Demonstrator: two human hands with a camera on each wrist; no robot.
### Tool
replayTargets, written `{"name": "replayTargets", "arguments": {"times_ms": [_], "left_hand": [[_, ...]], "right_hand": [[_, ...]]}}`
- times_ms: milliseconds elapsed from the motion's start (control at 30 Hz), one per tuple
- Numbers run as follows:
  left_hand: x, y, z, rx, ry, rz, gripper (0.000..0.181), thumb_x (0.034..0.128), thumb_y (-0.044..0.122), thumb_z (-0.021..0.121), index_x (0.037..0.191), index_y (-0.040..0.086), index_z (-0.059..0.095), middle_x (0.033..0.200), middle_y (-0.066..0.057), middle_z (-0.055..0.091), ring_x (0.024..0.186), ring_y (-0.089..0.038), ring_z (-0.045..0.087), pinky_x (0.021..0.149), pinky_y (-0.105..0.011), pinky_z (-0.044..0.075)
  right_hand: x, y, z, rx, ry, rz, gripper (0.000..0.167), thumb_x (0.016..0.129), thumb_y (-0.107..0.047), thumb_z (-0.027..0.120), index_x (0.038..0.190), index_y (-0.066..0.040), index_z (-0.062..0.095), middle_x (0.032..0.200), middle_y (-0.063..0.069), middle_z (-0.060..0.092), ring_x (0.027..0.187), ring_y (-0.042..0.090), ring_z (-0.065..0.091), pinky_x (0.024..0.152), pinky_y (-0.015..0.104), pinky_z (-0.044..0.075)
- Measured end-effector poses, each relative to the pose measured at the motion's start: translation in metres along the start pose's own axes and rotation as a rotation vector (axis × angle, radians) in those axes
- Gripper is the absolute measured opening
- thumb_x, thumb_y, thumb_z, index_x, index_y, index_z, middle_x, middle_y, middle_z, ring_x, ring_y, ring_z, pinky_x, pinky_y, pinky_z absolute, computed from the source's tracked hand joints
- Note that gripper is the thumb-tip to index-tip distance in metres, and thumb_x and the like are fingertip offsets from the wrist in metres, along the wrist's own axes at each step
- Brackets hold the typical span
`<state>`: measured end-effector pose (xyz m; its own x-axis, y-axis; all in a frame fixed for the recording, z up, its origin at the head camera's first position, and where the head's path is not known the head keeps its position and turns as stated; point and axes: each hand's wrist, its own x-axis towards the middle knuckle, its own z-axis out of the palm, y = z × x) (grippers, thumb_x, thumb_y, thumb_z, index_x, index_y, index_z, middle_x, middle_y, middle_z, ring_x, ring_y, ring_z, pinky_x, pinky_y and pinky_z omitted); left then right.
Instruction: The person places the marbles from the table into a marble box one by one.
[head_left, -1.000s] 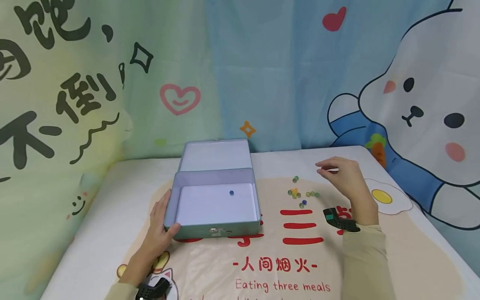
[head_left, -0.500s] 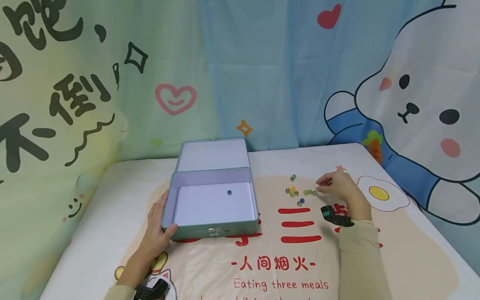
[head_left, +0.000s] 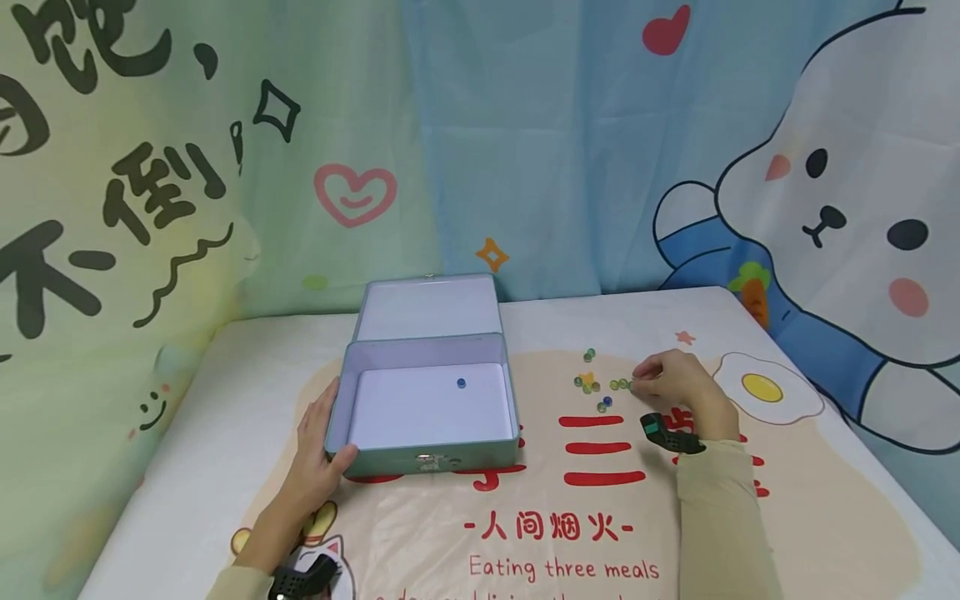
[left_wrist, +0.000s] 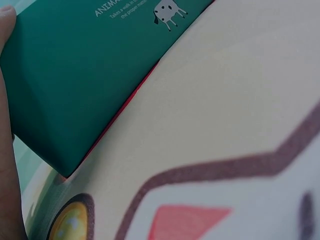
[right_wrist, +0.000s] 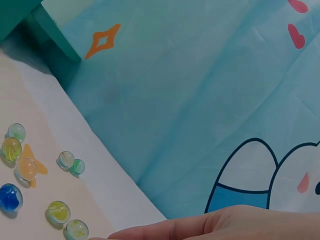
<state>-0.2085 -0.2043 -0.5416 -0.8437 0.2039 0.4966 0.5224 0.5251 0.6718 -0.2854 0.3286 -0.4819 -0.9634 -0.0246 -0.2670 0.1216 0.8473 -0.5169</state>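
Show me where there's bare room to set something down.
Free: the tablecloth in front of the box, between the sleeves; the strip between the loose marbles and the curtain; the box's inside around its single blue marble. Crowded: between box and right hand, where the loose marbles lie.

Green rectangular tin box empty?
No, the head view shows one small round blue glass marble lying inside the green rectangular tin box.

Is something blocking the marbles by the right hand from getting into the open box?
Sliding, yes: left of those marbles by the right hand, a small cluster lies in between, then the side of the box. Through the air, nothing visible is in the way.
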Motion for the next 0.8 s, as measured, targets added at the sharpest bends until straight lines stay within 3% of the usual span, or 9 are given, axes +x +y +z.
{"name": "replayTargets", "arguments": {"times_ms": [800], "left_hand": [[0.0011,-0.0032,0.0016,-0.004,0.012,0.024,0.088,0.0877,0.058,0.049,0.152,0.009,0.017,0.154,-0.015,0.026,0.136,-0.027,0.023,0.109,-0.059,0.002]], "right_hand": [[0.0024,-0.0018,0.0041,-0.023,-0.017,-0.020,0.023,0.087,-0.021,0.069,0.104,-0.005,0.068,0.097,0.012,0.065,0.086,0.024,0.053,0.073,0.033,0.047]]}}
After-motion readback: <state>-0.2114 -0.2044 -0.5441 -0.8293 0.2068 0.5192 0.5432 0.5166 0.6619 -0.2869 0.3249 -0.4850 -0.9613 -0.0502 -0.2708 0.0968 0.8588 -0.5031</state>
